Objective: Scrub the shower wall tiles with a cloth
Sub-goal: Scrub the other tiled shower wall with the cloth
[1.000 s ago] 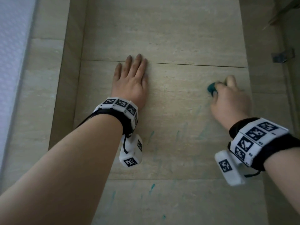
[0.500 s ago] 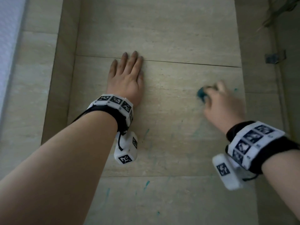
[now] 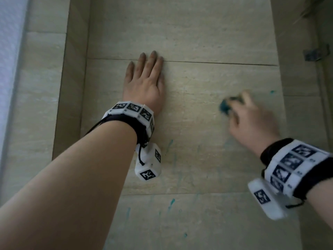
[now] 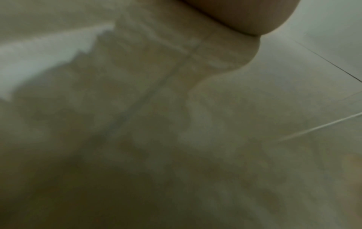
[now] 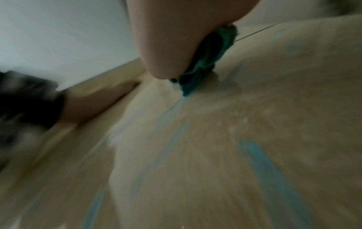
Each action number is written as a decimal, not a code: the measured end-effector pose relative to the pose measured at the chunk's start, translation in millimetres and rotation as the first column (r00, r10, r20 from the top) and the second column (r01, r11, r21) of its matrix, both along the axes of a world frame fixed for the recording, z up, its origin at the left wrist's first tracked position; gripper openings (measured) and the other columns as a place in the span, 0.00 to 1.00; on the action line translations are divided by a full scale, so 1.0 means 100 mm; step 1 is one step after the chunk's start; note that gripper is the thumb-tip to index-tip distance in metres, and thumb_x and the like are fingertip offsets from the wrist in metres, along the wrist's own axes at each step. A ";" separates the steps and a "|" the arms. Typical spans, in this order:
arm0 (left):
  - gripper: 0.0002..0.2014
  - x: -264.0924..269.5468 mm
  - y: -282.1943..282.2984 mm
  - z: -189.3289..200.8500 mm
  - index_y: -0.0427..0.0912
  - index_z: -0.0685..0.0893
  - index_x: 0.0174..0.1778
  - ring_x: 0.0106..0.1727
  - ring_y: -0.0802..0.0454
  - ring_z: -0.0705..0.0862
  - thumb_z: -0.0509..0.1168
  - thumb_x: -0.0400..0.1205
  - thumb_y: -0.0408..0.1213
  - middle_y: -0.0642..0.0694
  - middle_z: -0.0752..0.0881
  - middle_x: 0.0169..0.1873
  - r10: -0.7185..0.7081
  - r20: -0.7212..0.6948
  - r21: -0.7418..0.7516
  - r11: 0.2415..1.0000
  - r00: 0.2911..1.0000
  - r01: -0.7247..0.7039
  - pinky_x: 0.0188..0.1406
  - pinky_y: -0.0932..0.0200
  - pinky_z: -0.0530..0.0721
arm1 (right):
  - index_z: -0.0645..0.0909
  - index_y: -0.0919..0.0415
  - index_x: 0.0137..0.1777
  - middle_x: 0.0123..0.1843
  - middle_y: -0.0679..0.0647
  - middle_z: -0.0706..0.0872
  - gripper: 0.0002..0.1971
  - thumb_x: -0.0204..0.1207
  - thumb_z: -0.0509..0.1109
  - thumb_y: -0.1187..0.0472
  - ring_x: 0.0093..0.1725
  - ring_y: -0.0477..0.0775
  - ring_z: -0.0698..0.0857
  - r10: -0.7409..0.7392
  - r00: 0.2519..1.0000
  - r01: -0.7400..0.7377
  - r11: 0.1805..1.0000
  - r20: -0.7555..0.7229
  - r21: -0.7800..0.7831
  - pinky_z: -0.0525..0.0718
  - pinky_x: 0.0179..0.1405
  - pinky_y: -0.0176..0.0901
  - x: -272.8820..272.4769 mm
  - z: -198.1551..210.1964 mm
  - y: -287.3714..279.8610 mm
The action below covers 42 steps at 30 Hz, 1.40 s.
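Beige stone wall tiles (image 3: 198, 38) fill the head view, with teal streaks (image 3: 171, 202) lower down. My left hand (image 3: 144, 78) lies flat on the middle tile, fingers straight, tips at the grout line. My right hand (image 3: 250, 116) grips a bunched teal cloth (image 3: 225, 107) and presses it on the tile, blurred by motion. The right wrist view shows the cloth (image 5: 203, 62) squeezed under the palm against the tile, with blue smears (image 5: 260, 156) trailing below it. In the left wrist view only the heel of the hand (image 4: 245, 17) on blurred tile shows.
A recessed corner edge (image 3: 72, 87) runs down the left, with a pale frosted panel (image 3: 10, 51) beyond it. A small metal bracket (image 3: 315, 53) sits on the right side wall. A teal spot (image 3: 272, 91) marks the tile right of the cloth.
My right hand has carried the cloth down and to the left across the tile. The left hand stays flat in the same place on the wall.
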State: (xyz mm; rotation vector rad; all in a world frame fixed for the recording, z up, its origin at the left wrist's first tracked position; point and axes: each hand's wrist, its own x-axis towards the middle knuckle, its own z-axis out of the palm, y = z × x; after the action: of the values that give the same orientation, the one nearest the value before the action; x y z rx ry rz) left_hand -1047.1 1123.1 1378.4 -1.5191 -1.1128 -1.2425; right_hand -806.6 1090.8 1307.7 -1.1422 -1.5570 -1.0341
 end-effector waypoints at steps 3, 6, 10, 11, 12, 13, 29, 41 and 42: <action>0.25 -0.01 0.00 0.00 0.52 0.50 0.85 0.85 0.54 0.42 0.39 0.90 0.46 0.54 0.48 0.85 -0.004 0.000 0.011 1.000 1.000 0.004 0.82 0.52 0.36 | 0.81 0.70 0.59 0.58 0.65 0.73 0.12 0.79 0.63 0.67 0.31 0.59 0.71 -0.033 0.975 0.047 0.997 -0.218 0.063 0.67 0.30 0.45 0.08 0.08 0.02; 0.25 0.00 0.00 0.00 0.51 0.50 0.85 0.85 0.53 0.42 0.40 0.90 0.45 0.54 0.48 0.85 -0.004 -0.003 0.012 1.000 1.000 0.004 0.82 0.52 0.36 | 0.81 0.68 0.53 0.57 0.62 0.76 0.09 0.73 0.70 0.69 0.25 0.53 0.68 -0.008 0.998 0.010 0.999 -0.063 0.040 0.61 0.22 0.37 -0.17 -0.12 0.02; 0.25 0.00 -0.02 0.00 0.51 0.49 0.85 0.85 0.54 0.41 0.39 0.90 0.46 0.54 0.47 0.85 0.001 0.003 -0.012 1.000 1.000 -0.001 0.82 0.53 0.35 | 0.84 0.67 0.52 0.55 0.62 0.82 0.21 0.57 0.81 0.69 0.16 0.54 0.74 0.107 0.922 -0.089 0.994 0.373 -0.065 0.72 0.10 0.39 -0.47 -0.55 -0.03; 0.25 0.01 -0.03 0.00 0.51 0.48 0.85 0.85 0.54 0.41 0.38 0.90 0.46 0.54 0.46 0.85 0.003 0.003 -0.024 1.000 1.000 -0.003 0.82 0.53 0.34 | 0.84 0.67 0.53 0.55 0.62 0.82 0.22 0.57 0.80 0.68 0.17 0.55 0.76 0.121 0.891 -0.096 0.992 0.438 -0.079 0.73 0.11 0.38 -0.45 -0.56 -0.05; 0.25 0.02 -0.04 -0.01 0.51 0.48 0.85 0.85 0.54 0.40 0.38 0.90 0.46 0.54 0.45 0.85 0.004 0.000 -0.037 0.999 1.000 -0.004 0.82 0.53 0.34 | 0.85 0.67 0.54 0.55 0.62 0.83 0.22 0.56 0.79 0.68 0.17 0.55 0.77 0.111 0.874 -0.086 0.993 0.472 -0.076 0.72 0.13 0.38 -0.40 -0.53 -0.08; 0.25 0.02 -0.06 -0.01 0.51 0.47 0.85 0.85 0.54 0.40 0.38 0.90 0.46 0.54 0.45 0.85 0.004 -0.001 -0.050 0.999 1.000 -0.004 0.82 0.53 0.34 | 0.85 0.66 0.54 0.55 0.62 0.84 0.22 0.58 0.79 0.68 0.18 0.55 0.77 0.080 0.877 -0.052 0.996 0.473 -0.072 0.70 0.14 0.38 -0.33 -0.46 -0.10; 0.27 1.01 -0.03 0.04 0.52 0.37 0.84 0.83 0.55 0.32 0.35 0.89 0.52 0.56 0.35 0.83 0.037 -0.095 -0.185 0.981 0.995 -0.054 0.81 0.50 0.30 | 0.67 0.61 0.76 0.70 0.58 0.67 0.25 0.78 0.63 0.67 0.41 0.62 0.83 -0.006 0.874 0.166 0.943 0.485 -0.289 0.74 0.31 0.49 -0.01 -0.31 -0.31; 0.27 1.05 0.00 0.00 0.52 0.38 0.84 0.84 0.54 0.34 0.34 0.89 0.51 0.55 0.37 0.84 0.057 -0.073 -0.118 0.991 0.996 -0.066 0.81 0.48 0.32 | 0.79 0.66 0.64 0.80 0.66 0.58 0.13 0.83 0.58 0.66 0.49 0.73 0.81 -0.085 0.904 0.030 0.990 -0.419 -0.136 0.82 0.48 0.57 0.83 0.55 0.06; 0.27 1.05 0.01 0.00 0.52 0.39 0.84 0.84 0.54 0.34 0.34 0.89 0.51 0.55 0.37 0.84 0.059 -0.072 -0.110 0.992 0.996 -0.067 0.81 0.48 0.32 | 0.79 0.67 0.62 0.79 0.65 0.59 0.13 0.83 0.58 0.67 0.46 0.71 0.81 -0.112 0.901 0.056 0.988 -0.419 -0.145 0.81 0.44 0.54 0.77 0.53 0.05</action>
State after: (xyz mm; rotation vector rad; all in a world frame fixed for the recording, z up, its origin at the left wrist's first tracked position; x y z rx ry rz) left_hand -942.6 1123.8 1378.5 -1.5858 -1.1929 -1.0931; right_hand -730.1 1096.3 1360.9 -1.4284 -1.2432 -0.6805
